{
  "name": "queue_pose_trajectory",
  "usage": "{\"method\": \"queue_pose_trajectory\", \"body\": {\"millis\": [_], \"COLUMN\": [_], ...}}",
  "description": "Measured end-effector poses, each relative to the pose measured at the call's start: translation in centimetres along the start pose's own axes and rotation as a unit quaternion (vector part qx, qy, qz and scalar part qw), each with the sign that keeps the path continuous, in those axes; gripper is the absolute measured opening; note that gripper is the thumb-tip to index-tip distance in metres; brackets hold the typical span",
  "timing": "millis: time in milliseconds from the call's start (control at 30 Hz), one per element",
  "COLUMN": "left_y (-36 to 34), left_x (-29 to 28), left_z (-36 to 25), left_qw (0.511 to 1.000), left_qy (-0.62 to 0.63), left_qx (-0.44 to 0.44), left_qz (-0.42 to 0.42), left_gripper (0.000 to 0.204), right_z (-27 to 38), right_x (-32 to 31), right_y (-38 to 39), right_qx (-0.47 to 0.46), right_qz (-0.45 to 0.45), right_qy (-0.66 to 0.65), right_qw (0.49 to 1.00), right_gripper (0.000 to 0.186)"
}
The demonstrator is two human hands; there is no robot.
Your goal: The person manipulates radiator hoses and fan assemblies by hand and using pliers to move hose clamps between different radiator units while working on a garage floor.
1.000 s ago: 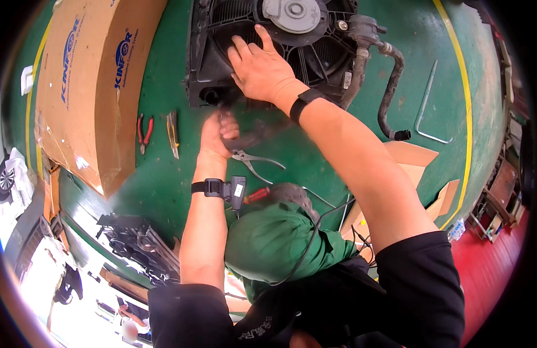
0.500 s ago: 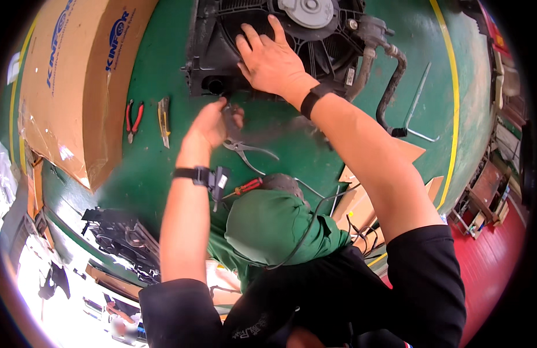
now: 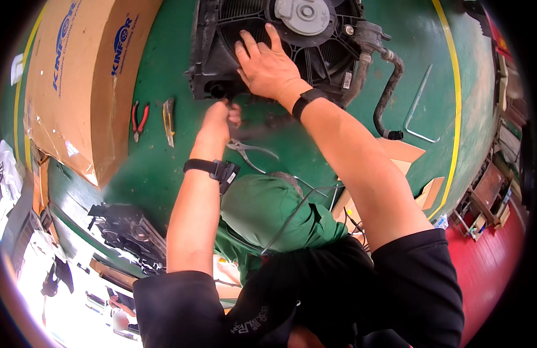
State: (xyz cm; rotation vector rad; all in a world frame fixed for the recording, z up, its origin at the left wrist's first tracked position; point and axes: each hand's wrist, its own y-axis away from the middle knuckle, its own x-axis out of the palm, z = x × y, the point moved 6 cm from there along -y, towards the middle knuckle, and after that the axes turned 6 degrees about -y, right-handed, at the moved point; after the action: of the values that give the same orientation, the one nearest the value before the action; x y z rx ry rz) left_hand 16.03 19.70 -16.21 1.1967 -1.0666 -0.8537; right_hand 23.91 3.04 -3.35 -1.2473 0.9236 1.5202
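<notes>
A car radiator with a black fan shroud [image 3: 230, 43] lies on the green floor in front of me. My right hand [image 3: 268, 68] rests on the shroud, fingers spread, left of the round grey fan motor [image 3: 306, 14]. Beside the radiator's near left corner, just below a round black pipe opening [image 3: 217, 90], my left hand [image 3: 218, 119] is closed. From it a dark hose [image 3: 262, 127], smeared by motion, runs to the right. Silver pliers [image 3: 245, 151] lie close under this hand.
Red-handled cutters [image 3: 139, 122] and a utility knife [image 3: 169, 122] lie left, by a large cardboard box [image 3: 65, 87]. A bent metal rod [image 3: 418, 104] and a connected hose [image 3: 396, 75] are at right. Green cloth [image 3: 262, 209] is below my hands; another black assembly [image 3: 126, 232] sits lower left.
My left forearm has swung slightly right, and the hand has turned a little at the pipe opening. My right hand stays on the shroud. The whole view has shifted slightly.
</notes>
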Motion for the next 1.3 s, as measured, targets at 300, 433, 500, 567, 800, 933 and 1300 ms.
{"method": "queue_pose_trajectory", "body": {"millis": [300,433,500,567,800,933,1300], "left_y": [3.5,-1.0,-1.2,0.1,1.2,0.4,1.8], "left_x": [3.0,0.2,0.5,1.3,1.8,1.8,0.8], "left_z": [-0.6,1.2,1.5,1.8,1.6,1.5,0.6], "left_qw": [0.986,0.852,0.831,0.854,0.878,0.935,0.988], "left_qy": [0.126,0.33,0.346,0.362,0.355,0.283,-0.111], "left_qx": [-0.037,-0.067,-0.059,-0.035,-0.059,-0.068,0.107], "left_qz": [0.102,0.4,0.432,0.372,0.316,0.202,-0.008], "left_gripper": [0.024,0.028,0.028,0.025,0.028,0.026,0.04], "right_z": [-0.4,0.0,0.0,-0.4,0.0,-0.2,0.0], "right_x": [-0.2,-0.1,-0.2,0.1,-0.1,-0.1,0.7], "right_y": [0.0,0.0,0.1,0.1,0.1,-0.1,0.0], "right_qx": [0.0,-0.007,-0.011,-0.002,-0.011,-0.014,-0.027], "right_qz": [-0.002,-0.01,-0.006,0.001,-0.003,-0.001,0.019], "right_qy": [0.004,0.019,0.036,0.021,0.017,0.023,0.063], "right_qw": [1.0,1.0,0.999,1.0,1.0,1.0,0.997], "right_gripper": [0.051,0.051,0.051,0.051,0.052,0.053,0.052]}}
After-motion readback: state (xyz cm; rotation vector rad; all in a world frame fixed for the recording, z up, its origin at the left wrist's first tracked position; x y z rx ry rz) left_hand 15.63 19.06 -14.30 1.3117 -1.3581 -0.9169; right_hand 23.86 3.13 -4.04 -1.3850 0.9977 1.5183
